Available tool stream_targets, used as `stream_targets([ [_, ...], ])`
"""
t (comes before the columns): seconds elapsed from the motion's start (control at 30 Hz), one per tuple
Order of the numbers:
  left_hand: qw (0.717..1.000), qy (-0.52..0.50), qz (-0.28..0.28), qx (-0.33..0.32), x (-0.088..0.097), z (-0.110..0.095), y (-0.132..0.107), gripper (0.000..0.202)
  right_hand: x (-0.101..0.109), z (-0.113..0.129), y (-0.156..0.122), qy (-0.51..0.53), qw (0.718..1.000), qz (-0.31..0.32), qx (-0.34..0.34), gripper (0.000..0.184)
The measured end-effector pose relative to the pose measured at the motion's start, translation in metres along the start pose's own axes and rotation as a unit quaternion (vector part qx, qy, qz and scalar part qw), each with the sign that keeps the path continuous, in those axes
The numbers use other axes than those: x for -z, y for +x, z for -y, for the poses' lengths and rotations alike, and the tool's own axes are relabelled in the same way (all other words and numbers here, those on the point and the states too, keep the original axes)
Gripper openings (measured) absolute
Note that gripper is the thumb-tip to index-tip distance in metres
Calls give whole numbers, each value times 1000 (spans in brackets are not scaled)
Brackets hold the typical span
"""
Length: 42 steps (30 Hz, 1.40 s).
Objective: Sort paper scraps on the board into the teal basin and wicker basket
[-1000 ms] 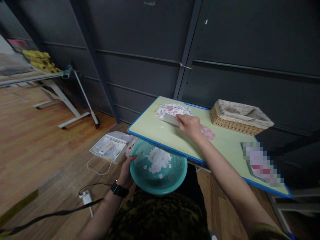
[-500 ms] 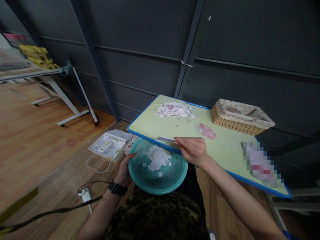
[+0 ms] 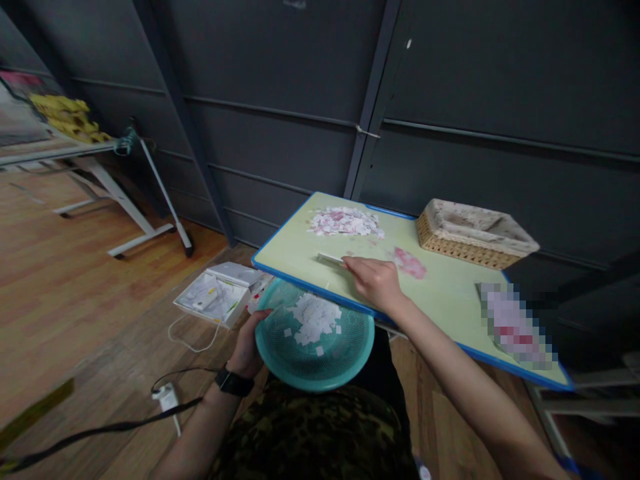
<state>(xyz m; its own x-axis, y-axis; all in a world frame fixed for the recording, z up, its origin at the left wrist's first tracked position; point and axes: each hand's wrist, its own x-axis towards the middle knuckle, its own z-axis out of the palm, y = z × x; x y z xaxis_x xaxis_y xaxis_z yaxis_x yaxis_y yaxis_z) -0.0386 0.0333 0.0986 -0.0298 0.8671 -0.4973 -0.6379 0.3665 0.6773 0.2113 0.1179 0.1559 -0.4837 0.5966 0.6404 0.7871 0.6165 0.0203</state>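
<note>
My left hand [image 3: 249, 345] grips the left rim of a teal bowl [image 3: 280, 363], held just under the front edge of a green table with a blue edge [image 3: 450, 287]. White paper scraps [image 3: 314, 319] lie in the bowl. Over the table near its front edge, my right hand [image 3: 376, 283] is closed on a flat white card [image 3: 330, 258]. A heap of pink and white paper scraps [image 3: 346, 222] lies at the table's far side. A smaller pink patch of scraps [image 3: 410, 262] sits just right of my right hand.
A wicker basket [image 3: 473, 233] stands at the table's back right. A blurred flat item [image 3: 515, 325] lies at its right end. An open white box [image 3: 215, 295] and a cable with a plug [image 3: 165, 398] lie on the wooden floor. A second table [image 3: 80, 150] stands far left.
My right hand drew the card from the far heap back to the table's front edge over the bowl, then moved a little forward onto the table again. The bowl stayed put.
</note>
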Motion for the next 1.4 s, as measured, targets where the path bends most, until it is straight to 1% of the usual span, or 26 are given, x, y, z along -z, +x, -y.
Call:
stream_targets([
  [0.1, 1000, -8, -5, -3, 1, 0, 2, 10, 14, 9, -13, 59, 998, -21, 23, 27],
  [0.17, 1000, -11, -7, -8, 1, 1, 3, 10, 24, 15, -21, 97, 994, -31, 38, 30],
  [0.3, 1000, -21, -1, -7, 0, 2, 4, 9, 38, 22, -32, 121, 990, -49, 48, 32],
  [0.37, 1000, -24, 0, -10, 0, 3, 4, 9, 37, 20, -31, 111, 990, -76, 41, 29],
  [0.43, 1000, -21, -4, -14, 0, 3, 4, 10, 30, 16, -26, 89, 991, -93, 25, 25],
  [0.53, 1000, -13, -3, -19, 1, 4, 5, 9, 15, 11, -14, 60, 995, -77, 6, 22],
  [0.6, 1000, -7, 3, -22, 3, 3, 5, 9, 8, 13, -8, 57, 997, -56, 15, 22],
  [0.67, 1000, -9, 6, -18, 5, 2, 6, 9, 6, 17, -8, 64, 997, -43, 31, 24],
  [0.77, 1000, -20, 14, -4, 8, 0, 6, 8, 14, 27, -16, 93, 994, -42, 45, 25],
  [0.9, 1000, -22, 14, -11, 7, -1, 5, 11, 30, 39, -27, 140, 987, -58, 60, 29],
  [1.0, 1000, -18, 10, -15, 5, 0, 4, 12, 39, 37, -28, 146, 984, -83, 53, 25],
  [1.07, 1000, -14, 7, -18, 3, 0, 3, 11, 44, 24, -23, 111, 988, -98, 30, 19],
  [1.1, 1000, -12, 5, -18, 3, 1, 2, 10, 48, 14, -20, 81, 992, -100, 14, 18],
  [1.17, 1000, -9, 1, -8, 4, 2, 2, 11, 55, -15, -11, -5, 992, -108, -57, 19],
  [1.23, 1000, -10, -5, 8, 5, 6, 3, 13, 63, -49, -2, -82, 981, -85, -153, 25],
  [1.3, 999, -11, -10, 28, 6, 13, 4, 13, 67, -82, 5, -141, 961, -54, -231, 28],
  [1.33, 999, -7, -4, 43, 7, 18, 5, 13, 67, -95, 7, -159, 954, -29, -252, 28],
  [1.37, 998, -4, 8, 65, 8, 24, 5, 13, 65, -105, 8, -170, 950, -4, -261, 29],
  [1.4, 997, -7, 21, 74, 8, 30, 6, 13, 62, -113, 9, -175, 948, 17, -264, 30],
])
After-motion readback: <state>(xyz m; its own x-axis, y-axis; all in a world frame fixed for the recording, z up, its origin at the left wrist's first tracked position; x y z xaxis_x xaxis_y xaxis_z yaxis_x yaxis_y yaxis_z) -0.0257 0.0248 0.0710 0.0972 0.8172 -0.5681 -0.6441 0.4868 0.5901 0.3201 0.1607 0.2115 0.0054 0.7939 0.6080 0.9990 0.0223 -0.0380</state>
